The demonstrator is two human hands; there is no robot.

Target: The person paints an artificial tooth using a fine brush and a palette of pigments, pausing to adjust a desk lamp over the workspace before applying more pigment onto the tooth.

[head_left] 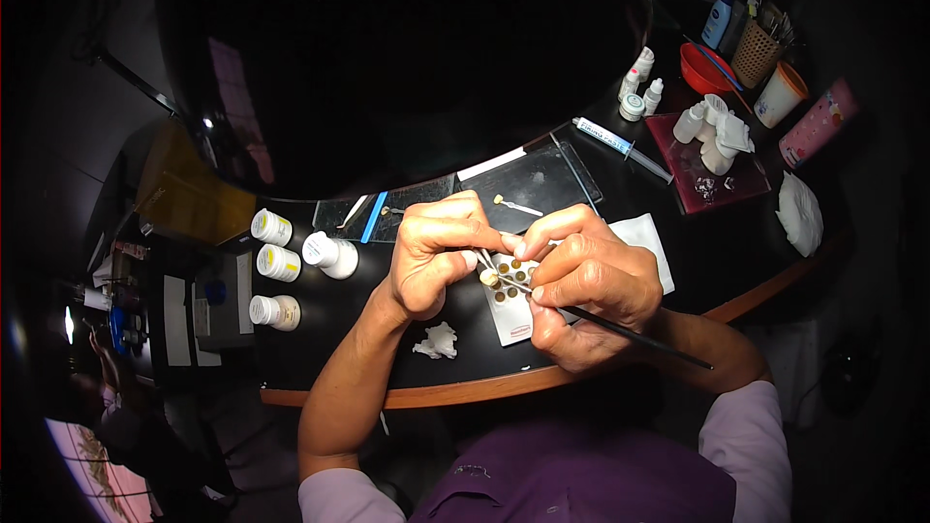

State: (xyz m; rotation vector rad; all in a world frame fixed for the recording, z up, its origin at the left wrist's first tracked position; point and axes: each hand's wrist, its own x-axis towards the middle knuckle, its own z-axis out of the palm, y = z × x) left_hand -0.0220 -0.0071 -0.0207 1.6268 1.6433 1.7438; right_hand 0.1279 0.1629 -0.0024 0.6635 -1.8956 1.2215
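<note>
My left hand (431,257) is closed, pinching a thin metal holder, perhaps tweezers (485,258). At its tip sits a small cream-coloured piece shaped like a tooth crown (488,278). Slanting through the closed fingers of my right hand (601,281) is a slim brush with a black handle (635,332). The brush's tip points toward the crown, and I cannot tell whether they touch. Fingertips of both hands come close together above the crown. Beneath them lies a white card (511,327) with several round brownish spots, partly covered by my right hand.
White jars (279,262) stand at left. Crumpled tissue (438,340) lies near the wooden table edge (465,390). Farther off are a dark glass slab (538,179), a syringe (605,136), small bottles (653,94), a maroon tray (678,179) and a red bowl (694,66). A dark round shape (407,58) looms overhead.
</note>
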